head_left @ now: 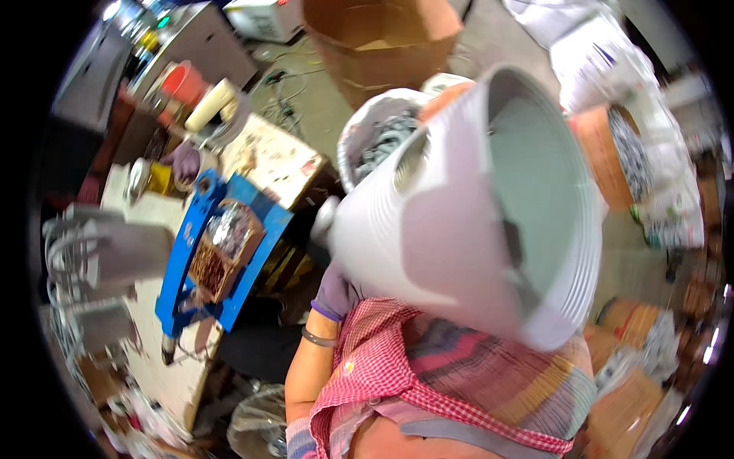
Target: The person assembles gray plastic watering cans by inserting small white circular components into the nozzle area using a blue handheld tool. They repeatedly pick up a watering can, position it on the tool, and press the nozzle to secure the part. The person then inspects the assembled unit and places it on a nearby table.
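Note:
A big white plastic bucket [428,229] fills the middle of the view, tilted on its side with its open mouth [543,191] facing right. My left hand [335,294], in a purple glove, presses against the bucket's lower left side near its base and holds it up. My bare left forearm with a wristband [315,336] runs down to a red checked sleeve [382,367]. My right hand is hidden behind the bucket. Just beyond the bucket stands a white basin [367,126] holding grey metal parts.
At left, a workbench [271,157] carries a blue fixture [183,252] with a tray of small metal pieces. A cardboard box [382,38] stands at the top. An orange bucket [592,141] of metal parts and white sacks [604,53] are at right. Cardboard boxes [627,398] lie lower right.

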Demonstrator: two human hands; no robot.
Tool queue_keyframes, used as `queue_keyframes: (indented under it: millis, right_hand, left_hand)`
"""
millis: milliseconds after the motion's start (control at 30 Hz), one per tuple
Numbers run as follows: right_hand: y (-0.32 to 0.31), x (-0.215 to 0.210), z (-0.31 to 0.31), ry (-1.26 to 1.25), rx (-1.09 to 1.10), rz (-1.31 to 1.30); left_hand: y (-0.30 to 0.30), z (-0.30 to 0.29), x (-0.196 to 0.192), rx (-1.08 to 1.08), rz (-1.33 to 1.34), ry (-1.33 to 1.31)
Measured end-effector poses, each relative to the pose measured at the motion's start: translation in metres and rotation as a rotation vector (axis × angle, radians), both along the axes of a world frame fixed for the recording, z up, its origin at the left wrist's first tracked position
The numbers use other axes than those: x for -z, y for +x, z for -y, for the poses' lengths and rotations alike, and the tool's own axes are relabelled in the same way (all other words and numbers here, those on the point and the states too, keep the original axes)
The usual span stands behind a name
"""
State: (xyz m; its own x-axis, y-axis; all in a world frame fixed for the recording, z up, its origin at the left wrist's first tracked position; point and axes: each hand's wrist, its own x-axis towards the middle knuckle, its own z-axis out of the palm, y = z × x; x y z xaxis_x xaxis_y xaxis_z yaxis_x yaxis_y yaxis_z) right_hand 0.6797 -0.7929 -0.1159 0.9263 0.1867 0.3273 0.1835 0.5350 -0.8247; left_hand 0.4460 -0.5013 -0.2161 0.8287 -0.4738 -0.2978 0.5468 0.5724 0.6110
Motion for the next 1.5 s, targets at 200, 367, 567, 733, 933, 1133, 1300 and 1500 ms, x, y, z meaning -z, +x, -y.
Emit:
queue_keyframes:
  millis: [200, 367, 567, 733, 933, 1133, 1300, 1500]
  right_hand:
    - [-0.063, 0.056, -0.025, 0.378, -0.595, 0.252]
    - [-0.101, 0.101, -0.041, 0.168, -0.633, -0.002]
    - [-0.252, 0.274, 0.22, -1.204, 1.104, -0.481]
    - [-0.446, 0.35, 0.353, -1.714, 0.876, -1.725]
    - [-0.406, 0.309, 0.367, -1.619, 0.88, -1.812]
    - [-0.412, 0.259, 0.433, -1.336, 0.963, -1.418]
    - [-0.245, 0.104, 0.204, -0.586, 0.44, -0.74]
    - [-0.161, 0.024, -0.051, -0.644, 0.08, 0.478]
  left_hand:
    - [-0.024, -0.043, 0.016, -0.007, 0.466, 0.711]
    - [-0.052, -0.091, 0.056, -0.219, -0.114, 0.191]
    - [-0.101, -0.122, 0.052, -0.424, -0.024, 0.286]
    - [-0.139, -0.142, 0.048, -0.584, 0.084, 0.339]
    - [-0.129, -0.143, 0.046, -0.667, 0.195, 0.35]
    - [-0.152, -0.143, 0.044, -0.745, 0.236, 0.308]
    - [-0.208, -0.189, 0.093, -0.862, 0.135, 0.611]
    - [-0.186, -0.131, 0.022, -1.05, 0.367, 1.055]
